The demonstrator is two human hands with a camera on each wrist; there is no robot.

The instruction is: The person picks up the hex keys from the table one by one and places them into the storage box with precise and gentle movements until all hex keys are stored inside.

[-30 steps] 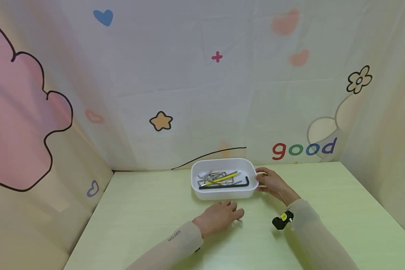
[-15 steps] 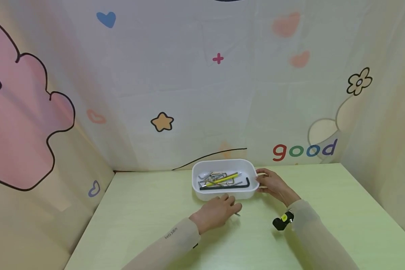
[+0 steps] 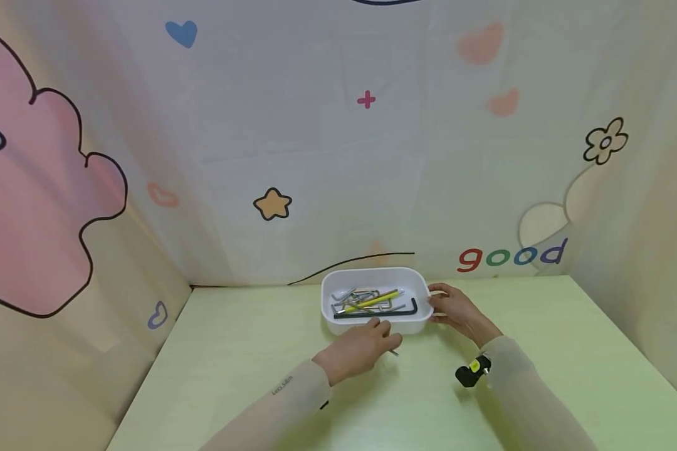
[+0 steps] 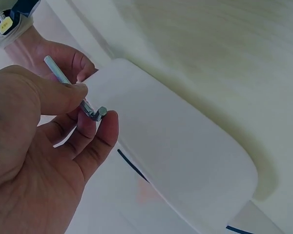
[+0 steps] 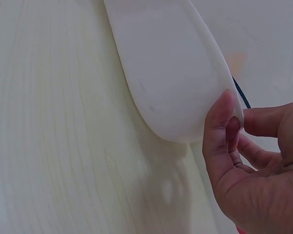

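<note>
My left hand point(image 3: 352, 351) is just in front of the white plastic tray point(image 3: 403, 327), pinching a short silver hex key point(image 4: 58, 72) between thumb and fingers. In the left wrist view the key's bent end shows a six-sided tip. At the tray's right end my right hand point(image 3: 457, 311) pinches the rim, thumb on one side and fingers on the other, as the right wrist view also shows. Inside the tray lie a long black hex key point(image 3: 375, 314), a yellow stick point(image 3: 372, 302) and several loose silver hex keys point(image 3: 344, 293), jumbled over each other.
The tray stands on a pale yellow-green table point(image 3: 248, 338) near its back edge. Behind it hangs a printed curtain point(image 3: 316, 156), with more curtain at both sides. A black device with a yellow mark point(image 3: 472, 371) is strapped at the right wrist.
My left hand has moved slightly up and left, closer to the tray's front wall, carrying the hex key. My right hand stays on the tray's rim.
</note>
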